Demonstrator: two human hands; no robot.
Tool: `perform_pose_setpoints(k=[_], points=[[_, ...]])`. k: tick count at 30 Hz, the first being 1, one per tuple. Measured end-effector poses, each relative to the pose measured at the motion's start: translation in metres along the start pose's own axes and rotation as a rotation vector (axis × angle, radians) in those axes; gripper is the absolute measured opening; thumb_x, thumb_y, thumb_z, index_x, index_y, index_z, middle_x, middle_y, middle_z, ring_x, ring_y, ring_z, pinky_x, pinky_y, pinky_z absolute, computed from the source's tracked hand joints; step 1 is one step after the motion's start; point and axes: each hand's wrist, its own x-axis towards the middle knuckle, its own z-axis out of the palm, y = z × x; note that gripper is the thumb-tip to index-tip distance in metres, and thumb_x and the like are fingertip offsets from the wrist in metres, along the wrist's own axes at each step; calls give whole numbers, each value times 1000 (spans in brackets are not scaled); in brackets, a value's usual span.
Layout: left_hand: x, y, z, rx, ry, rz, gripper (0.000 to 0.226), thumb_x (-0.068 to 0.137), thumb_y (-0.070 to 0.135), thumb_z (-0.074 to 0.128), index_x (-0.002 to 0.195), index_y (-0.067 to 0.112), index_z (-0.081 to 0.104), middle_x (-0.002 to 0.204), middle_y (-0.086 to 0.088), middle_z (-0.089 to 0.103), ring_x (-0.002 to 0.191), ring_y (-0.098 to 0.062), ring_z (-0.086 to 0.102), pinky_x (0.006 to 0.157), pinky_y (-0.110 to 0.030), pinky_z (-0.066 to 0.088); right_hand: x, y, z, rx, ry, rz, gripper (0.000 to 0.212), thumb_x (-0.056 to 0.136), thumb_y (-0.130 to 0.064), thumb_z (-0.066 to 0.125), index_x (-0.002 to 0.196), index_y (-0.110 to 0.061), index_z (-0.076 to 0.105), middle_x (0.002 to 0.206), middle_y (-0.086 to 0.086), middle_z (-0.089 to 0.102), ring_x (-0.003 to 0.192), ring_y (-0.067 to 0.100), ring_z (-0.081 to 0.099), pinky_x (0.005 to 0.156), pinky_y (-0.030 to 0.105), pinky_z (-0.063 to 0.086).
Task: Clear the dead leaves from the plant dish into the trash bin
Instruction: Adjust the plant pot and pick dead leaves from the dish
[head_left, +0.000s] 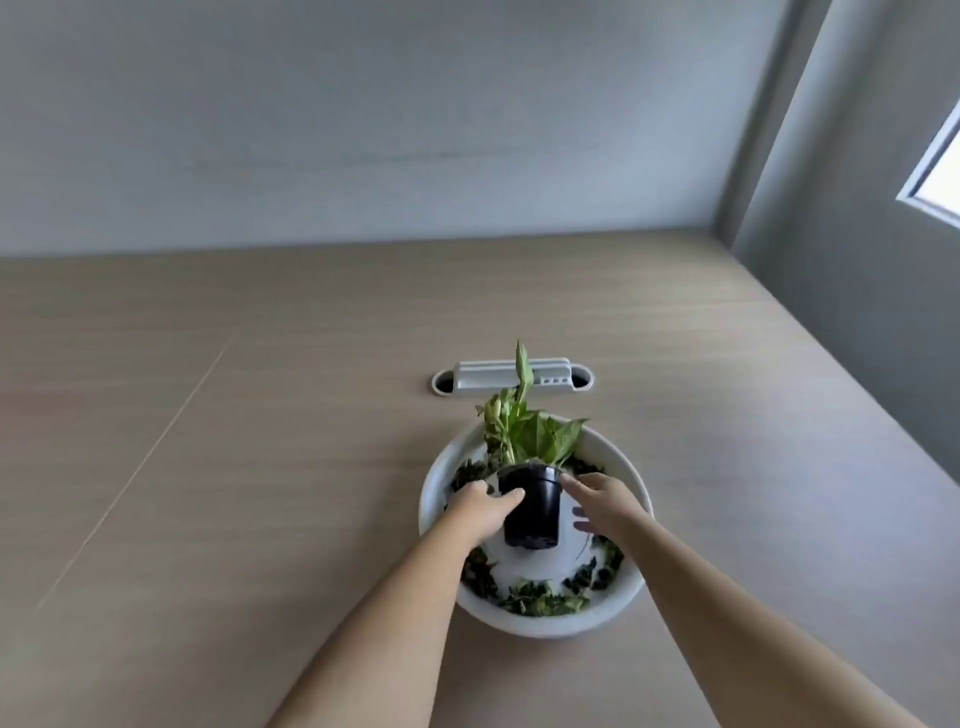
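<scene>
A white round plant dish (537, 621) sits on the wooden table. In its middle stands a small black pot (535, 512) with a green leafy plant (524, 434). Dark dead leaves (545, 600) lie in a ring around the pot inside the dish. My left hand (480, 506) touches the pot's left side with the thumb against it. To the right of the pot, my right hand (602, 506) has its fingers spread, touching or very near the pot's rim. No trash bin is in view.
A grey cable port with a raised lid (511, 376) is set into the table just behind the dish. The table (208, 467) meets a grey wall at the back and at the right. A window corner (940, 171) shows at the far right.
</scene>
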Motion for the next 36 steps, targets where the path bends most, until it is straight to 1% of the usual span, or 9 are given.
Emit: perform_pose_setpoints(k=[4, 8, 12, 16, 20, 23, 27, 33, 36], points=[[9, -10, 11, -129, 4, -17, 69, 82, 58, 58, 129, 8, 52, 128, -5, 56, 116, -25, 54, 91, -32, 42, 1, 9, 9, 167, -143, 57, 48, 84, -37, 64, 117, -1, 62, 107, 12, 71, 94, 24, 71, 88, 35, 57], [3, -7, 12, -212, 23, -1, 70, 81, 55, 62, 130, 7, 51, 124, 7, 52, 123, -27, 52, 91, -31, 41, 1, 9, 8, 144, -162, 28, 43, 81, -40, 67, 106, -6, 67, 103, 12, 73, 94, 22, 71, 92, 36, 56], [-2, -1, 6, -354, 5, 66, 58, 78, 47, 70, 123, 12, 60, 120, -1, 65, 110, -20, 61, 97, -37, 53, -4, -6, -1, 153, -161, -61, 21, 82, -30, 69, 95, -14, 67, 108, 13, 71, 101, 25, 68, 97, 40, 53], [-7, 4, -2, -368, 66, 160, 48, 78, 31, 75, 121, 16, 60, 110, -2, 67, 109, -21, 61, 92, -34, 50, -10, -17, -7, 211, -155, -144, 45, 79, -10, 72, 121, -6, 58, 117, 16, 66, 107, 30, 65, 101, 45, 49], [-9, -1, -1, -309, 149, 237, 51, 75, 16, 78, 122, 14, 59, 121, -4, 65, 111, -21, 60, 96, -33, 47, -10, -15, -2, 201, -143, -182, 53, 73, 5, 72, 118, -14, 55, 123, 16, 59, 107, 29, 62, 99, 46, 50], [-6, -11, 7, -321, 162, 244, 52, 74, 12, 76, 123, 17, 60, 125, 0, 65, 106, -18, 65, 94, -31, 47, -12, -8, 7, 210, -130, -174, 55, 72, 15, 67, 116, -15, 50, 116, 12, 57, 94, 19, 63, 86, 34, 51], [-4, -24, 16, -368, 147, 236, 53, 74, 6, 72, 123, 23, 61, 124, 0, 66, 107, -22, 67, 92, -32, 50, -8, 8, 16, 196, -121, -168, 61, 70, 16, 69, 121, -8, 46, 129, 18, 52, 112, 34, 58, 95, 41, 48], [-4, -30, 26, -383, 141, 256, 57, 78, 2, 70, 130, 23, 57, 126, 0, 65, 108, -19, 66, 91, -27, 48, -8, 18, 18, 145, -89, -136, 61, 71, 9, 73, 122, -5, 44, 129, 10, 51, 111, 24, 56, 89, 37, 47], [-5, -30, 26, -368, 124, 258, 59, 79, 1, 69, 132, 21, 55, 127, -3, 64, 109, -19, 66, 90, -26, 48, -10, 21, 19, 139, -73, -133, 61, 70, 8, 74, 121, -12, 46, 132, 10, 51, 115, 25, 56, 95, 40, 48]])
